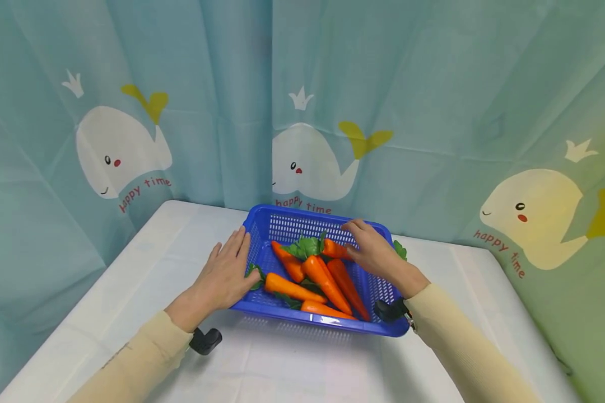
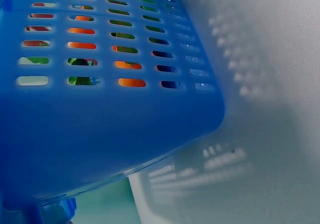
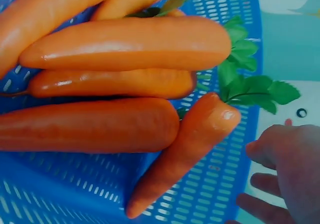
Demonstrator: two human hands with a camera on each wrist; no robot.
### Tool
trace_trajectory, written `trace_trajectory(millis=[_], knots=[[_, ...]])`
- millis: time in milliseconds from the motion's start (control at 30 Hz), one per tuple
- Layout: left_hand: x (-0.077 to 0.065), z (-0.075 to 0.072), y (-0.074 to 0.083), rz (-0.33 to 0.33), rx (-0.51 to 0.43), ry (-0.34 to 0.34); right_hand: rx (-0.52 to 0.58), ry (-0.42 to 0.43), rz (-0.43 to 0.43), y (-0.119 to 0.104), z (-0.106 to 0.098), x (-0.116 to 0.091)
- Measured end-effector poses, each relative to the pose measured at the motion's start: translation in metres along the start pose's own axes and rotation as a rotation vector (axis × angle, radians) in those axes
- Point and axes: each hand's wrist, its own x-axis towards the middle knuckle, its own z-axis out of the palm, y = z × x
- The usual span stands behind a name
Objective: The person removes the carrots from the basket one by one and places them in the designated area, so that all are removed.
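A blue plastic basket [image 1: 322, 322] with slotted walls holds several orange carrots [image 1: 333, 282], some with green leaves [image 1: 307, 247]. My left hand [image 1: 224, 274] rests against the basket's left side, its fingers extended along the rim. The left wrist view shows only the slotted basket wall [image 2: 100, 119], not that hand. Over the right part of the basket hovers my right hand [image 1: 373, 249], fingers spread and slightly bent. In the right wrist view, this hand [image 3: 295, 176] is apart from the nearest carrot [image 3: 185, 149] and holds nothing visible.
The basket stands on a table with a white cloth [image 1: 282, 369]. Behind the table hangs a blue-green curtain [image 1: 433, 101] printed with white whales. A green leaf [image 1: 400, 250] shows beyond the basket's right rim. Each wrist wears a black camera mount [image 1: 205, 341].
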Motion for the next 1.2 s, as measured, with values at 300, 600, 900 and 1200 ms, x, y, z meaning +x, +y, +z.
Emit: trace_trajectory(millis=[300,600,900,1200], knots=[[0.000,0.000,0.000,-0.009,0.001,-0.004,0.002,-0.130,0.096,0.002,0.015,0.015],[0.000,-0.001,0.001,-0.012,0.000,-0.011,-0.021,-0.121,0.017,0.004,0.028,0.016],[0.000,-0.001,0.001,-0.011,-0.002,-0.014,-0.034,-0.089,-0.036,0.007,0.035,0.017],[-0.001,-0.001,0.001,-0.014,-0.001,-0.011,-0.009,-0.054,-0.082,0.007,0.040,0.019]])
